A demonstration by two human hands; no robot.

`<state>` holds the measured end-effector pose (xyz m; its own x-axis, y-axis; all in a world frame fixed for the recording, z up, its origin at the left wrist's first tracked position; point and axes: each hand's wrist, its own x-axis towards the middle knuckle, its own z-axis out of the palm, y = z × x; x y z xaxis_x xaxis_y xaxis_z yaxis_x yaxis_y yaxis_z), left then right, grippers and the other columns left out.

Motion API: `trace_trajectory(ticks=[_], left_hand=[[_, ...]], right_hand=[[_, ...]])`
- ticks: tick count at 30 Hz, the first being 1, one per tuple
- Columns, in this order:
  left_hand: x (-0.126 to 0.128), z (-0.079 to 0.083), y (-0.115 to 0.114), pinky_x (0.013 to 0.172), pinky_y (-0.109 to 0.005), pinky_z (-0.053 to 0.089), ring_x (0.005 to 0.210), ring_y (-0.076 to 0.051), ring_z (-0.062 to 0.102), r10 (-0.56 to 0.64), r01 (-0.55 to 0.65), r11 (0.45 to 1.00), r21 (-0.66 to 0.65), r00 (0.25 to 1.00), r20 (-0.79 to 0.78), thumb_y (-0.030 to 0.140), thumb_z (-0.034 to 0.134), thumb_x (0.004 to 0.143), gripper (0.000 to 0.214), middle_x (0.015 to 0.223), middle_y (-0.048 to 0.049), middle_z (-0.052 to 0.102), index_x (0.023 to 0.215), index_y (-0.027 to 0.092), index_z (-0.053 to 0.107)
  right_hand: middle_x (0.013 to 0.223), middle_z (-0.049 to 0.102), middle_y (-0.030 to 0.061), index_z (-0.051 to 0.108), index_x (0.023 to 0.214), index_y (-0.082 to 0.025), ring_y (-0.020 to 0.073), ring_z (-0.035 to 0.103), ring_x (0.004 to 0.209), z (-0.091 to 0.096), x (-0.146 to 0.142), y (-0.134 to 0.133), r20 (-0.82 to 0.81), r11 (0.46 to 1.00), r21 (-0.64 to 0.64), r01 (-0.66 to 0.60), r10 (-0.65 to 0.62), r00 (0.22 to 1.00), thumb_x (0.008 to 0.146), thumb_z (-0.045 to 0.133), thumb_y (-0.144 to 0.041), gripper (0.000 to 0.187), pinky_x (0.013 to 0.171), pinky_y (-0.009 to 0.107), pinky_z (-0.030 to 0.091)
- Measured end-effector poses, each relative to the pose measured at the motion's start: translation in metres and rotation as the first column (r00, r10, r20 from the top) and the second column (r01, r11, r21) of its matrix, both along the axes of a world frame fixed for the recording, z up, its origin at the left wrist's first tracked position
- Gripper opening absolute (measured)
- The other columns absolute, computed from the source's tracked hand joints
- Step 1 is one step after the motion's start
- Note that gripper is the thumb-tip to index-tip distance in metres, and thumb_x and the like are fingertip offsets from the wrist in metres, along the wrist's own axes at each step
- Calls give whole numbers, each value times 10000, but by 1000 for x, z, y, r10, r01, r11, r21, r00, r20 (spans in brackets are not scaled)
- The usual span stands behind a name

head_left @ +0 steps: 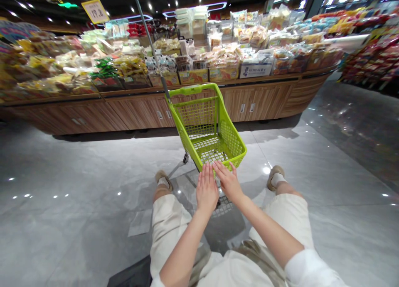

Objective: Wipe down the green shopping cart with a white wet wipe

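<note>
A lime-green plastic shopping trolley (207, 121) stands on polished grey floor tiles (77, 204), its long axis pointing away toward a wood-fronted snack counter (262, 104), a slim grey pole (150, 46) rising from its far corner. The left hand (206, 191) and right hand (228, 182) rest flat on its near rim, fingers straight, close together, pinching nothing.

The left hand (207, 190) and the right hand (229, 182) reach forward just beside each other, both open with their backs upward. The fingers (223, 167) of the right hand slant inward, toward the left hand, and the right forearm (268, 233) is bare.
</note>
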<state>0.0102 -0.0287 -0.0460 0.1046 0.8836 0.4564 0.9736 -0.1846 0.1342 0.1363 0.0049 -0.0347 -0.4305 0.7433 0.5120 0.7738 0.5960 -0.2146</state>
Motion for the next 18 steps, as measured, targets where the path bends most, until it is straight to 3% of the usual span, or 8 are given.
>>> trace_trajectory(ticks=[3,7,9,11,13,16,18], left_hand=[[-6,1,-2,1223,-437,296,1525,-215,177,-8,8,1000,-4,999,-33,149,332,977,675,1639,-115,231,1580,116,29],[-7,3,-4,1220,-442,303,1519,-211,199,-15,15,1000,3,1000,-22,142,329,975,688,1633,-113,248,1580,137,1],[-4,4,-3,1217,-450,307,1515,-220,211,-13,13,1000,5,1000,-2,143,326,975,693,1631,-119,253,1581,146,-9],[0,3,-2,1215,-458,310,1516,-227,208,-7,6,1000,10,1000,23,144,332,971,704,1633,-126,246,1580,145,-20],[3,2,-1,1211,-463,316,1518,-231,199,5,-5,1000,16,999,43,142,342,965,715,1635,-132,238,1580,139,-24],[4,-1,0,1212,-457,315,1517,-231,205,17,-18,1000,16,999,47,126,354,950,723,1629,-137,257,1582,129,3],[3,-2,-1,1217,-448,307,1515,-227,215,17,-17,1000,8,999,34,118,362,941,722,1624,-137,275,1583,126,30]], right_hand=[[1496,511,60,368,1512,-251,165,384,1437,1,33,11,62,999,43,-19,16,998,756,366,13,800,1206,474,34],[1450,563,47,348,1522,-302,190,442,1398,3,97,37,75,970,100,221,-228,971,711,402,15,872,1190,512,59],[1450,563,50,329,1528,-316,205,449,1391,4,107,42,63,945,111,309,-317,946,701,412,11,893,1181,540,60],[1456,555,66,299,1540,-306,216,449,1390,4,93,38,29,939,93,330,-334,942,705,409,10,900,1177,567,38],[1464,544,86,280,1548,-285,216,455,1386,3,61,26,-19,958,55,282,-281,959,716,394,11,890,1180,577,-2],[1498,502,98,314,1535,-250,194,426,1409,1,11,6,-45,994,0,106,-106,993,745,372,0,830,1195,539,-43],[1523,467,97,342,1521,-227,173,390,1433,2,-6,-2,-33,1000,-17,5,-5,999,767,364,-13,784,1206,502,-46]])
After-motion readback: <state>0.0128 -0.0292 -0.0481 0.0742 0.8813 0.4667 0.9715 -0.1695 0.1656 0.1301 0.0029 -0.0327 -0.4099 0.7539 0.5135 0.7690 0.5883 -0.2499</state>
